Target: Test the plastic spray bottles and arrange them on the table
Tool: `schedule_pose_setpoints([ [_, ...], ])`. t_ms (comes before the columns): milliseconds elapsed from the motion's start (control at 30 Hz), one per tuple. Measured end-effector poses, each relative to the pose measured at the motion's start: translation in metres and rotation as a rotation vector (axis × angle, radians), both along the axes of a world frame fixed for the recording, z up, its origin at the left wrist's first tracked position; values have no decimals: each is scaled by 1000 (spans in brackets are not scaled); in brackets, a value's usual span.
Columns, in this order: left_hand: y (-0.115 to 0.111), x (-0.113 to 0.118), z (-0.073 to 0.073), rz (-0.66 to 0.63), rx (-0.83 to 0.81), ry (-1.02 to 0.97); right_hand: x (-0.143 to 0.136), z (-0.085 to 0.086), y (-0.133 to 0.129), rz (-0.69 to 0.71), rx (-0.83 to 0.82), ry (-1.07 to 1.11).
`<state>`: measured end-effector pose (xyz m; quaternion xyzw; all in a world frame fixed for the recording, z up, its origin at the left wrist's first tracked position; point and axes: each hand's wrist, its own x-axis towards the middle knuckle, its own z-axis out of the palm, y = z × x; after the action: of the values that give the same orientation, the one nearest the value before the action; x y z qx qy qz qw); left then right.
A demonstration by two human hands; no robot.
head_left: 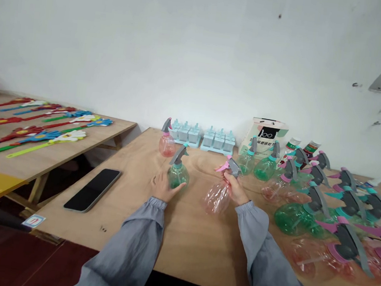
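A: Left hand?
B: Left hand (164,188) cupped at the near left side of the green spray bottle (179,177), touching it, thumb extended across its near face. Whether it grips, cannot tell. Bottle upright on the tabletop (195,253), left of centre.

A: Right hand?
B: Right hand (235,189) closed on the upper part of the pink-headed spray bottle (216,198), just below the trigger. Body transparent, pale pink; head leaning right. Contact between base and tabletop: cannot tell. Position: right of the green one, a gap between.

A: Far side?
B: Second pink spray bottle (167,146), upright, far left. Beside it, two pale blue moulds (218,140) along the far edge; right of these, a printed box (262,138) near the wall.

A: Right side?
B: Crowded group of green and pink spray bottles (290,218), grey triggers, running from the box toward the near right.

A: Left side?
B: Dark-screened phone (93,190) lying flat, near left. Beyond, a separate table with colourful hand-shaped sticks (70,136).
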<state>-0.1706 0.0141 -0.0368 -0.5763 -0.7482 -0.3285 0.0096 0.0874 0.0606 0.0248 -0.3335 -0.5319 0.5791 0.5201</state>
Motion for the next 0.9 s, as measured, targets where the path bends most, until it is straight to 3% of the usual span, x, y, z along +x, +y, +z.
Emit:
schedule_pose_setpoints([
  [167, -1, 1, 0, 4, 28, 2, 28, 11, 16, -400, 209, -196],
  [333, 0, 1, -1, -8, 68, 2, 58, 9, 33, -746, 336, -283],
  [633, 0, -1, -2, -20, 23, -27, 76, -7, 44, -802, 352, -395],
  [900, 5, -2, -11, -9, 110, 26, 85, -9, 56, -786, 398, -404],
])
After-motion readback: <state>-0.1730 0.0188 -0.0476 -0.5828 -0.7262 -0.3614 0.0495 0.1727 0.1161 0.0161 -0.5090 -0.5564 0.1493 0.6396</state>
